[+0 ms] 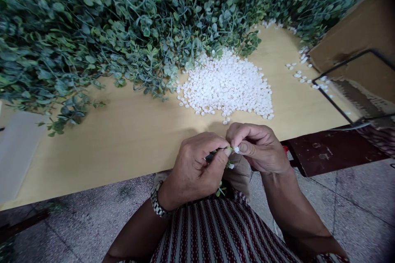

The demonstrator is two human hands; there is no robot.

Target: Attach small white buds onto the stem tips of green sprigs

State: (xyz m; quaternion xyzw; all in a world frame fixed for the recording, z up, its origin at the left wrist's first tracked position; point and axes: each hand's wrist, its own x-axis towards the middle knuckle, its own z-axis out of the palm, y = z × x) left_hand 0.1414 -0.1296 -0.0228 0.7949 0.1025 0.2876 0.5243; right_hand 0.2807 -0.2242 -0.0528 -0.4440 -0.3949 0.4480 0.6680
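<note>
Meeting just off the near edge of the table [129,131], the two hands work together over the person's lap. Left hand [197,164]: fingers curled, thumb and forefinger pinched on a small green sprig [221,190], whose leaves show below the hand against the striped garment [216,230]. A metal wristwatch [158,204] sits on the left wrist. Right hand [259,148]: fingers folded, thumb and forefinger closed narrowly on a small white bead [236,149], held at the tip of the sprig where the two hands touch. A second white piece shows just beneath the fingers; whether it is fixed to the sprig cannot be told.

On the table, near its middle and toward the far side, lies a broad heap of white beads [226,86], with a few loose ones strayed to the near edge just beyond the hands. Scattered beads [300,72] lie toward the right edge. A large mass of green foliage [117,20] covers the far and left portions of the table, its stems reaching the heap's far side. At the right edge stands a cardboard box [361,37] with a dark wire frame [348,86] in front of it. A pale flat sheet [18,152] lies at the left edge. Speckled floor [77,222] shows below the table's near edge.
</note>
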